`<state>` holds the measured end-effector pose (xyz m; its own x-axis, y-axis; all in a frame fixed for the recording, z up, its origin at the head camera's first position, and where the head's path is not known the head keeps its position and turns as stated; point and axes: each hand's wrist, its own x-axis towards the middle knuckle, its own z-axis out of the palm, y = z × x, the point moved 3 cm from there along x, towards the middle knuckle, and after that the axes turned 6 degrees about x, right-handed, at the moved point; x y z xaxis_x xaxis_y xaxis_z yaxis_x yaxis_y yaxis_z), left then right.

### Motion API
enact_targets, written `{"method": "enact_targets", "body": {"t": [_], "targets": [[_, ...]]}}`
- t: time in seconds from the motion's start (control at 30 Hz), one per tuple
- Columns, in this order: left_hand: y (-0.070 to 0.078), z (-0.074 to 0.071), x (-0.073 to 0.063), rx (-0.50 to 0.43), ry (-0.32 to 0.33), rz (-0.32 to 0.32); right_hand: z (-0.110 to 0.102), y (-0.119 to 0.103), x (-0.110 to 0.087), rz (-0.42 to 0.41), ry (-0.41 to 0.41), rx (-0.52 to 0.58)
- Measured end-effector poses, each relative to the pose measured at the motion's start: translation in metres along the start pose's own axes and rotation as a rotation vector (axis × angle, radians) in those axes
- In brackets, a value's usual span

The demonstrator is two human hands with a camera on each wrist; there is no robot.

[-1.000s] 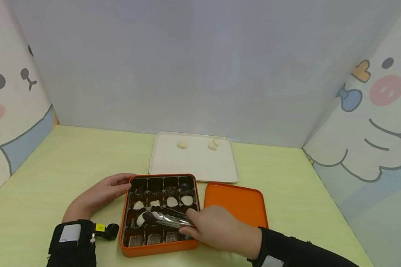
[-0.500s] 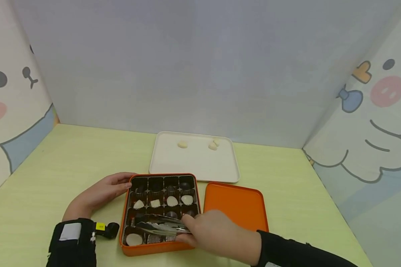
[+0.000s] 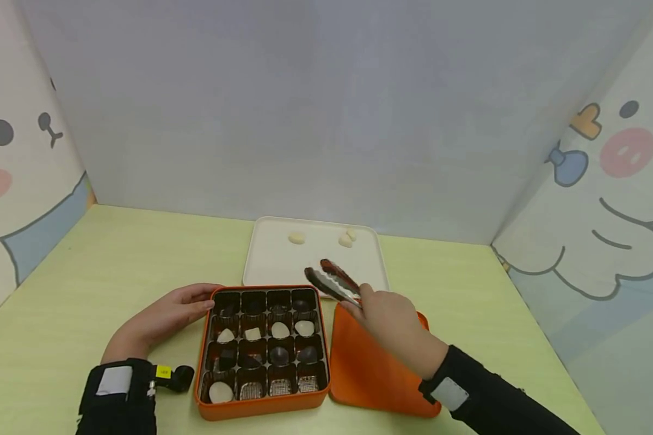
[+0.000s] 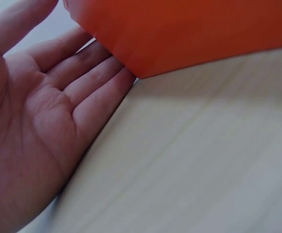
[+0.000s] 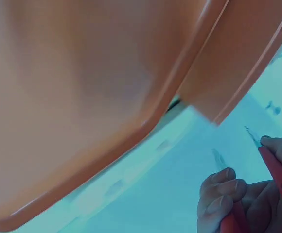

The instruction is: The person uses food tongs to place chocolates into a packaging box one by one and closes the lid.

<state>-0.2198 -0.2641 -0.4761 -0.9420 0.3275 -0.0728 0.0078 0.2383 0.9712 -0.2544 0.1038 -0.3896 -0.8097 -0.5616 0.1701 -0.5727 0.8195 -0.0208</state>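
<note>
In the head view my right hand (image 3: 394,323) grips metal tongs (image 3: 322,282). Their dark tips are spread over the front part of the white tray (image 3: 274,266), with nothing between them. My left hand (image 3: 165,317) lies at the back left corner of an orange box (image 3: 261,408), thumb at its rim. The left wrist view shows straight fingers (image 4: 99,87) against the orange wall. Dark and white chocolate-like pieces fill rows of the box's black divided insert. A round white piece (image 3: 220,392) sits in the front left compartment. Several pale pieces, including an oval one (image 3: 296,238), lie on the tray.
An orange lid (image 3: 370,368) lies right of the box, under my right forearm. The tray stands behind box and lid on the pale green table (image 3: 158,248). A grey panel (image 3: 315,121) rises at the back, with cartoon-printed panels on both sides.
The round white piece went from the tongs into the front left compartment. My right hand then carried the tongs from the box back and right to the tray, tips spread. My left hand stayed still.
</note>
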Motion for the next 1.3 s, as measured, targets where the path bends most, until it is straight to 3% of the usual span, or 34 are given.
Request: {"method": "enact_targets", "body": {"t": [0.1, 0.2, 0.4, 0.6, 0.77, 0.9, 1.1, 1.3], "targets": [[0.000, 0.000, 0.000, 0.002, 0.004, -0.001, 0.011, 0.023, 0.009, 0.132, -0.064, -0.014], [0.001, 0.000, 0.000, 0.010, 0.006, 0.003, 0.024, 0.040, 0.015, 0.206, -0.136, -0.043], [0.000, 0.000, 0.001, 0.009, 0.004, 0.006, 0.045, 0.054, 0.026, 0.225, -0.203, -0.111], [-0.002, -0.001, 0.002, 0.007, 0.005, 0.003, 0.059, 0.041, 0.038, 0.230, -0.265, -0.156], [-0.003, 0.000, 0.002, 0.003, 0.006, 0.005, 0.066, 0.024, 0.054, 0.193, -0.218, -0.199], [-0.003, 0.000, 0.001, 0.011, 0.005, 0.007, 0.073, 0.016, 0.074, 0.156, -0.236, -0.241], [-0.004, -0.001, 0.002, 0.010, -0.002, 0.015, 0.080, 0.007, 0.104, 0.190, -0.233, -0.181], [-0.003, -0.001, 0.001, -0.009, -0.007, 0.024, 0.083, -0.002, 0.121, 0.204, -0.216, -0.193]]}}
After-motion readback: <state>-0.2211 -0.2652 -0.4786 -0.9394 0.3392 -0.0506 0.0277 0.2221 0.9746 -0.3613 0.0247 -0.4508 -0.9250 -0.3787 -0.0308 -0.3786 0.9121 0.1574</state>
